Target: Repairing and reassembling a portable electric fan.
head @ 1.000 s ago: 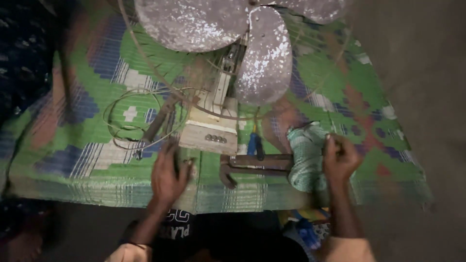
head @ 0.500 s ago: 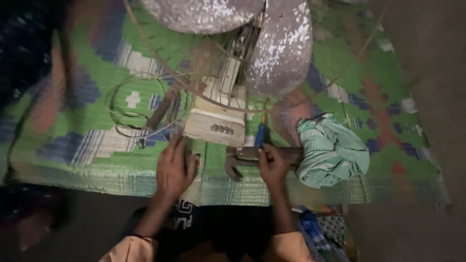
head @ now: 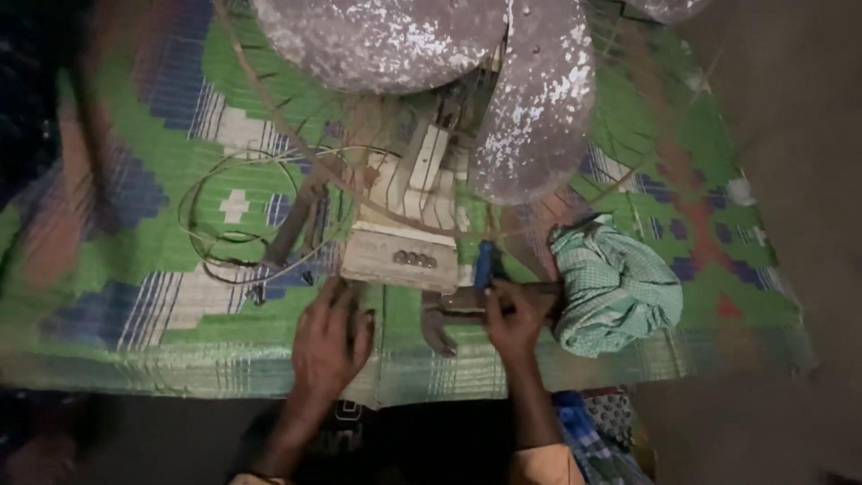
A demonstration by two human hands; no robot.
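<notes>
Dim, soft and slightly blurred; dark corners, glare speckling the top

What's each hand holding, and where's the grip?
Right hand grips the claw hammer on its handle near the head. Left hand holds nothing, resting flat on the mat.

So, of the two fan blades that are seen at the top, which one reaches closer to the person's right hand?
The narrower blade on the right side: it hangs down toward the right hand, ending above the blue-handled tool. The wide blade stays at the top edge.
</notes>
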